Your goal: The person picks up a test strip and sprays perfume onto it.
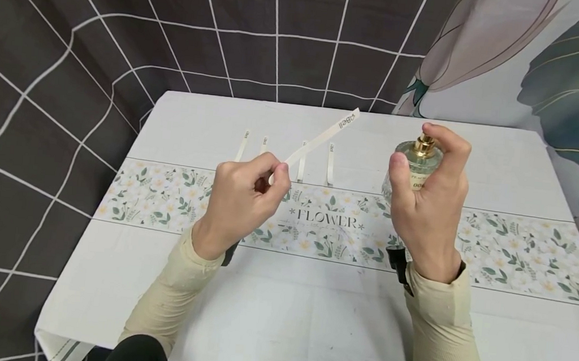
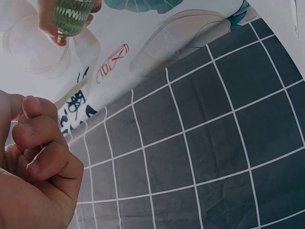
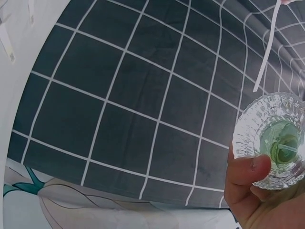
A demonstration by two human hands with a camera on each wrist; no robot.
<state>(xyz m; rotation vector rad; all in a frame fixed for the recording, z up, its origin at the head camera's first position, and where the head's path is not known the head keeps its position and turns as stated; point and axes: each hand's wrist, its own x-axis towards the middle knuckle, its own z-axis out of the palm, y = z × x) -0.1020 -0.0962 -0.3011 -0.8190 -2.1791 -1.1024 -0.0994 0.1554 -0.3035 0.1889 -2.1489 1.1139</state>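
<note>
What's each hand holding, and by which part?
Left hand: paper strip, by one end. Right hand: glass bottle, by its body, index finger on the sprayer.

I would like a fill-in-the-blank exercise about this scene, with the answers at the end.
The perfume bottle is in the person's ____ hand.
The left hand pinches one paper strip; ____ others show on the tablecloth.
The bottle's sprayer is ____ in colour.
The floral band bears the large word ____.
Missing words: right; four; gold; FLOWER.
</note>
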